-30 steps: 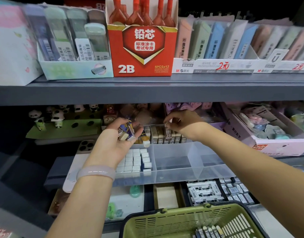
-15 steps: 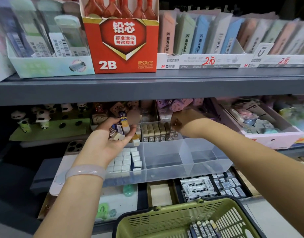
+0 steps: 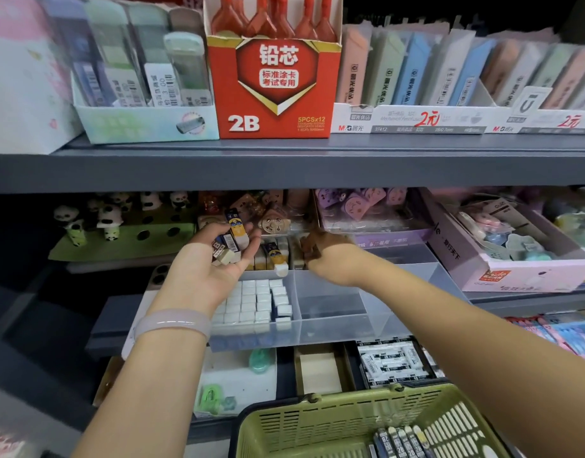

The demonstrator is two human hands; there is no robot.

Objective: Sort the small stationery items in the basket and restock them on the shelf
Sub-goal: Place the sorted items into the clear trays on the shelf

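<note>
My left hand [image 3: 215, 259] is palm up over the left end of a clear divided tray [image 3: 330, 328] and holds a few small sleeved erasers [image 3: 230, 242]. My right hand [image 3: 321, 247] reaches in under the shelf to the row of standing erasers [image 3: 278, 256] at the back of the tray, fingers curled down among them; what they grip is hidden. White erasers [image 3: 255, 302] fill the tray's left compartment. The green basket [image 3: 344, 428] sits at the bottom, with several more sleeved erasers [image 3: 400, 442] inside.
The grey upper shelf [image 3: 284, 166] carries a red 2B lead box [image 3: 274, 81] and rows of pastel packs [image 3: 433, 74]. Panda figures [image 3: 96, 219] stand at left, a pink box [image 3: 502, 256] at right. Below the tray lie packaged erasers [image 3: 393, 361] and a small cardboard box [image 3: 317, 371].
The view shifted a little. My left hand opened more, palm up, and the erasers in it stand higher. My right hand dropped lower into the back row of erasers.
</note>
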